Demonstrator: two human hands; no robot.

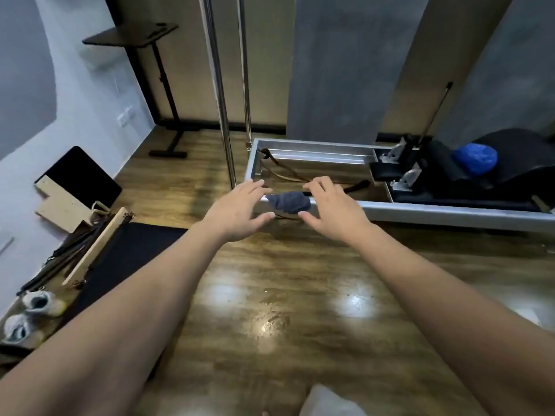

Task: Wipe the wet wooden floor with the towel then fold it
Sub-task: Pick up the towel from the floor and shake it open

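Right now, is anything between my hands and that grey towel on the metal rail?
Nothing visible. The grey towel hangs over the near metal rail of the frame, with the left hand and right hand open on either side of it, neither gripping it yet.

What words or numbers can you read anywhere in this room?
None: no word, number or label can be read in this view.
The black stand top carries dark marks, too blurred to read.
The wall plate shows no readable writing.
The grey towel on the metal frame has no print, and neither does the blue bag.
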